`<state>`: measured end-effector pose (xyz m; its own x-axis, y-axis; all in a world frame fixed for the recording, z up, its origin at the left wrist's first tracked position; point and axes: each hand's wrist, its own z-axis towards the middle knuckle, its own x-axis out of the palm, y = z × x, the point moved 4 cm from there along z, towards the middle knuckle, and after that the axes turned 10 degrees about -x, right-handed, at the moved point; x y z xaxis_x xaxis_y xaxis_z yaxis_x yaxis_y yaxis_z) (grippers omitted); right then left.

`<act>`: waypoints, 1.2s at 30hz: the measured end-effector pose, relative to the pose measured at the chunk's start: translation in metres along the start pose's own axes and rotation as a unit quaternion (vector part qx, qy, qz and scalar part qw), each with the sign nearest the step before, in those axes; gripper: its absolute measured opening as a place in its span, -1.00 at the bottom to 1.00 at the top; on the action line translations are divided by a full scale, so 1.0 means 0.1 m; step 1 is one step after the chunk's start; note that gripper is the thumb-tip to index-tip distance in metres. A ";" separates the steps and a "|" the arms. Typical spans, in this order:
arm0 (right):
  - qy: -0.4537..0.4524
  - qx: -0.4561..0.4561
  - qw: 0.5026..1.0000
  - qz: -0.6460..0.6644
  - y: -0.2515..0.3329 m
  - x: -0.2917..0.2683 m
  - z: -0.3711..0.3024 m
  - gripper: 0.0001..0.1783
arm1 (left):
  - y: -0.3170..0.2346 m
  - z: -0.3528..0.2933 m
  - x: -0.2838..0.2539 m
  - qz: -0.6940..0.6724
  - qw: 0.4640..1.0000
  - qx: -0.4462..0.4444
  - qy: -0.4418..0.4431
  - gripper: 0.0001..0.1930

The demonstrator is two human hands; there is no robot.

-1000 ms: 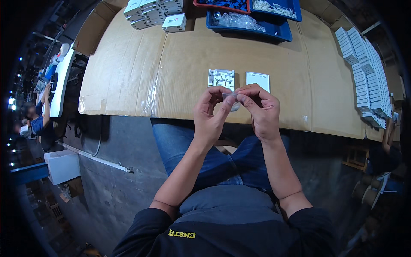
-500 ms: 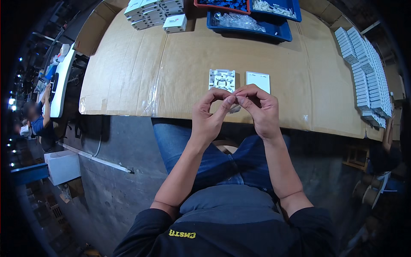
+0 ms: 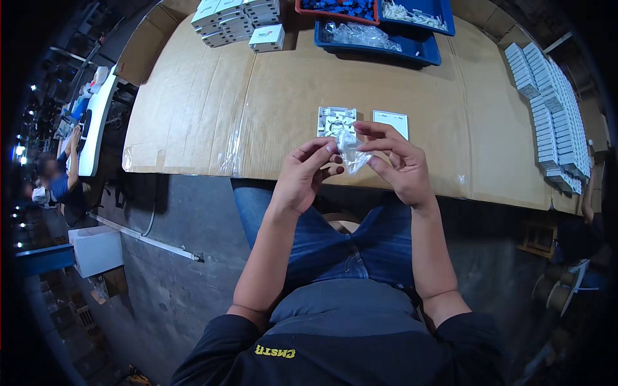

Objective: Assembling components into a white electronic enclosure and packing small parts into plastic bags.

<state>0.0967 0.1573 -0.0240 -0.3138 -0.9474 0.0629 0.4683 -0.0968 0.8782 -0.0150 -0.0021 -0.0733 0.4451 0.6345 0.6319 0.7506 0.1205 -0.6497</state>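
Over the near edge of the table, a small clear plastic bag (image 3: 351, 158) hangs between my hands; what it holds is too blurred to name. My left hand (image 3: 301, 175) pinches the bag's left edge between thumb and fingers. On the other side, my right hand (image 3: 404, 166) has its fingers curled at the bag's right edge, index finger lifted. Just beyond the bag lies an open white plastic housing (image 3: 331, 118) with moulded parts inside, partly covered by bag and fingers. A flat white cover (image 3: 391, 119) rests to its right, behind my right hand.
Stacked white boxes (image 3: 232, 22) stand at the far left. Blue trays (image 3: 412, 56) hold clear bags and white parts, beside a red tray (image 3: 341, 16) of blue pieces. Long stacks of white pieces (image 3: 546, 116) line the right edge. Another person (image 3: 61, 177) sits at the left.
My hands have moved apart from their pinch together. The clear bag now shows between them, with the right hand's fingers more spread. The view has shifted slightly.
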 end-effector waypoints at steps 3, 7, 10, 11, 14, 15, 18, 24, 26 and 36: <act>-0.014 0.037 0.998 0.044 -0.02 -0.06 0.00 -0.75 | -0.05 -0.01 0.04 0.098 0.994 0.051 0.007 -0.83; -0.019 0.091 0.995 0.029 -0.08 -0.02 -0.04 -0.77 | -0.05 0.00 0.06 0.176 0.981 0.079 -0.019 -0.85; -0.030 0.130 0.991 0.031 -0.17 0.00 -0.07 -0.72 | -0.07 -0.03 0.12 0.249 0.962 0.101 -0.039 -0.85; -0.050 0.122 0.990 0.043 -0.19 0.01 -0.06 -0.67 | -0.07 -0.05 0.15 0.188 0.979 0.079 -0.022 -0.84; -0.080 0.134 0.986 0.065 -0.20 0.01 -0.05 -0.60 | -0.06 -0.06 0.13 0.113 0.993 0.032 0.011 -0.83; -0.089 0.155 0.981 0.075 -0.21 0.00 -0.06 -0.57 | -0.05 -0.05 0.11 0.098 0.995 0.008 0.027 -0.83; -0.073 0.160 0.981 0.082 -0.16 0.07 -0.04 -0.53 | -0.06 -0.01 0.06 0.139 0.987 0.083 -0.003 -0.84; -0.053 0.166 0.982 0.078 -0.17 0.15 -0.06 -0.47 | -0.05 -0.04 0.13 0.227 0.968 0.092 -0.045 -0.74; -0.059 0.167 0.981 0.080 -0.18 0.14 -0.05 -0.48 | -0.05 -0.03 0.09 0.242 0.965 0.094 -0.043 -0.72; -0.088 0.174 0.980 0.038 -0.31 0.15 -0.12 -0.70 | -0.11 -0.10 0.22 0.302 0.940 0.149 -0.052 -0.77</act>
<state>0.0872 0.1424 -0.0557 -0.4405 -0.8776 0.1891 0.1962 0.1115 0.9742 -0.0086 0.0035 -0.0479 0.6845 0.7252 0.0749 0.1988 -0.0868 -0.9762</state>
